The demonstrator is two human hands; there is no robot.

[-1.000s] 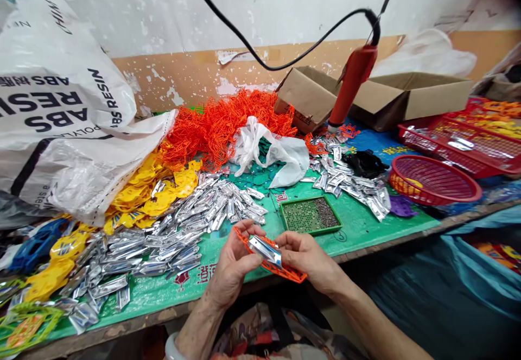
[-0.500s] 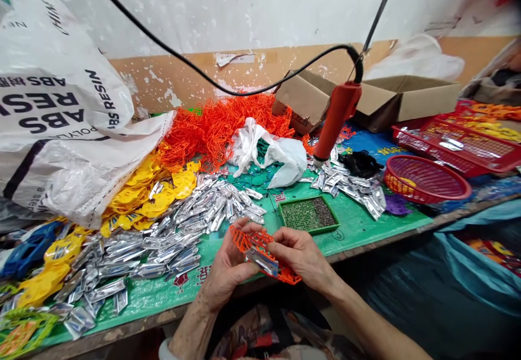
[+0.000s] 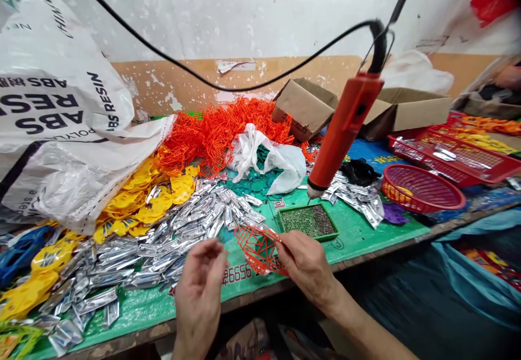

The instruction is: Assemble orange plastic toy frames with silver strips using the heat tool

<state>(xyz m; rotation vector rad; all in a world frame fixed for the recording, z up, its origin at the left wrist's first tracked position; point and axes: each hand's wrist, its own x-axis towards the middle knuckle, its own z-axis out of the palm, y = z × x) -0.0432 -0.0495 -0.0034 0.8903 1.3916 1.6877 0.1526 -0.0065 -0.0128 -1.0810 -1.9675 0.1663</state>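
Presently, the head view, the sole view on record, shows the right hand (image 3: 307,262) gripping an orange lattice piece (image 3: 260,248) by its right-hand end, between thumb and bent fingers. The piece is located between the two hands, above the green table covering (image 3: 386,235) and close to the table's front edge; whether it touches the covering cannot be determined. The left hand (image 3: 198,292) is well clear of the piece, its grip slack, fingers loosely curled and thumb apart from them. Just beyond the right hand is a shallow green tray (image 3: 328,237), with small metal parts (image 3: 321,220) massed towards its right side. A red power screwdriver (image 3: 340,132) hangs tilted on its black cable (image 3: 228,89), tip down at the tray's far edge; contact cannot be confirmed. Left of the tray is a broad heap of silver strips (image 3: 179,246), bordered by yellow pieces (image 3: 130,202) and a white printed sack (image 3: 61,132). Behind are a tangle of orange parts (image 3: 211,132), a white plastic bag (image 3: 287,171) and a tilted cardboard box (image 3: 305,107). To the right is a round red basket (image 3: 427,203).
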